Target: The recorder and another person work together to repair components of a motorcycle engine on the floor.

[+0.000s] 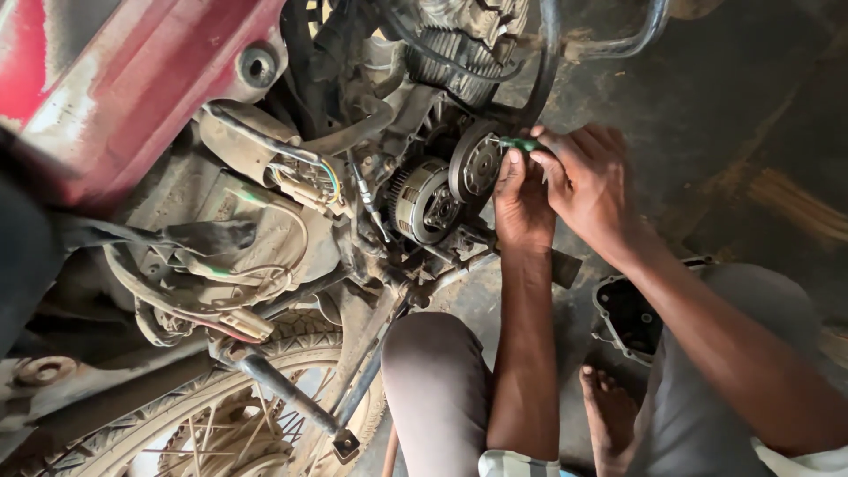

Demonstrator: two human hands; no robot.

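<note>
- Right hand is pinching a green-handled tool, tip sitting on the round clutch plate of the opened engine.
- Left hand is curled, fingertips pressing that plate's edge.
- Geared clutch drum is sitting just left, wiring bundle dangling beside it.
- Engine cover is lying on the floor; spoked wheel below.
- No labels I can make out.

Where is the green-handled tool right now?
In the head view, the green-handled tool sits upper centre-right, gripped by the right hand against the round clutch plate.
</note>
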